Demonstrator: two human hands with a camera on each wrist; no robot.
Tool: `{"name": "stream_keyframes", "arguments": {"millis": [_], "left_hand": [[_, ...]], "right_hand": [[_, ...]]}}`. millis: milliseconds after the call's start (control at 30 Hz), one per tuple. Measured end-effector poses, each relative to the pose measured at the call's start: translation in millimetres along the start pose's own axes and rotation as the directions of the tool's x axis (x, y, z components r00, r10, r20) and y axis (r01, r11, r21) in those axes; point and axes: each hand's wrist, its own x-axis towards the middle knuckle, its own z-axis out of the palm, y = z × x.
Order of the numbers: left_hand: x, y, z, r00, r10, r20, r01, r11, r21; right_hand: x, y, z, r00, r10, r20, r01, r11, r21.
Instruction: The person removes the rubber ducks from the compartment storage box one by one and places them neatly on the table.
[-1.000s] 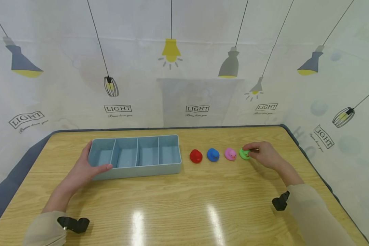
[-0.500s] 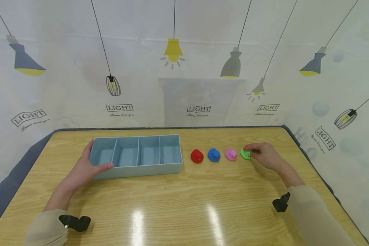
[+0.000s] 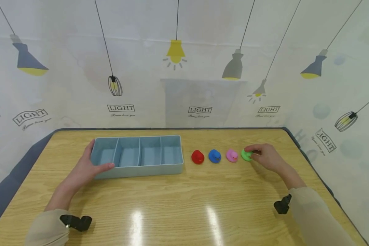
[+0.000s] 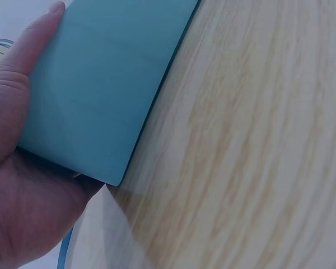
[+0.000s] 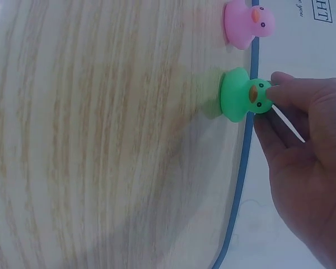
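My left hand (image 3: 85, 168) grips the left end of a grey-blue tray (image 3: 147, 171) with a row of several compartments, the thumb along its front wall. In the left wrist view that wall (image 4: 101, 89) fills the space beside the thumb. At the right, my right hand (image 3: 267, 156) pinches a green rubber duck (image 5: 235, 95) by its head, between thumb and fingers. The duck sits on the table at the right end of a row. Beside it stand a pink duck (image 3: 232, 155), a blue duck (image 3: 215, 156) and a red duck (image 3: 197, 157).
The wooden table (image 3: 160, 205) has a dark blue edge (image 3: 218, 128) at the back. Behind it hangs a pale sheet (image 3: 138, 61) printed with lamps. The red duck stands just right of the tray's right end.
The head view has shifted slightly, moving the whole scene a little to the right in it. Both hands keep their places on the tray and the green duck.
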Motion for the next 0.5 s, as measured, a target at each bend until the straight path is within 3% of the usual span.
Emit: {"name": "stream_keyframes", "arguments": {"millis": [300, 500], "left_hand": [[-2.0, 0.1, -2.0, 1.000, -0.007, -0.009, 0.007, 1.000, 0.003], [-2.2, -3.2, -4.6, 1.000, -0.009, -0.002, 0.009, 1.000, 0.011]], "right_hand": [[-2.2, -3.3, -2.5, 0.998, 0.044, -0.046, -0.044, 0.999, 0.002], [-3.1, -4.8, -2.3, 0.997, 0.019, -0.080, -0.018, 1.000, 0.010]]}}
